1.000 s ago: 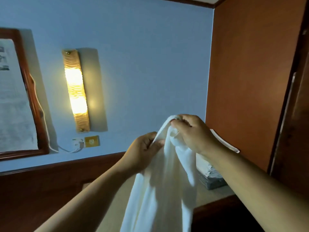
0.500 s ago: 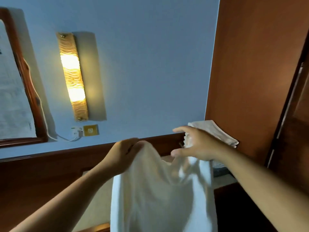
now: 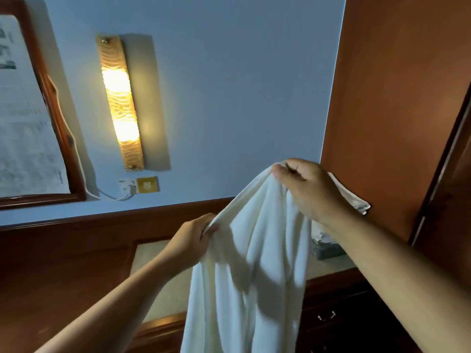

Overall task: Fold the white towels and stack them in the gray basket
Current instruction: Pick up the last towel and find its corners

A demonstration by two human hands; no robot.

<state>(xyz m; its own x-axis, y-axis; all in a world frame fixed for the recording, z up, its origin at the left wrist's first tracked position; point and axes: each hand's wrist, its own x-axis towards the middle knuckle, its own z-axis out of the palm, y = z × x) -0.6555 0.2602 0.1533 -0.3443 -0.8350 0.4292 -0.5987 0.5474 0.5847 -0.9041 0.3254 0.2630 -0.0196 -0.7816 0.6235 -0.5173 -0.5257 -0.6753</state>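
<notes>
Above a beige tabletop (image 3: pixel 150 258) edged in dark wood, a soft white terry towel (image 3: pixel 249 271) hangs in the air between two bare hands. The right hand (image 3: pixel 305 189) pinches its top edge, held higher. The left hand (image 3: pixel 193 235) grips the same edge lower down. Behind the right forearm sits a gray plastic basket (image 3: pixel 327 252), with folded white towels (image 3: pixel 351 200) piled above it. A lit amber wall lamp (image 3: pixel 119 103) glows on the blue wall.

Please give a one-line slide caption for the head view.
The left hand and right hand hold a towel up by its top edge; a lamp glows behind.
</notes>
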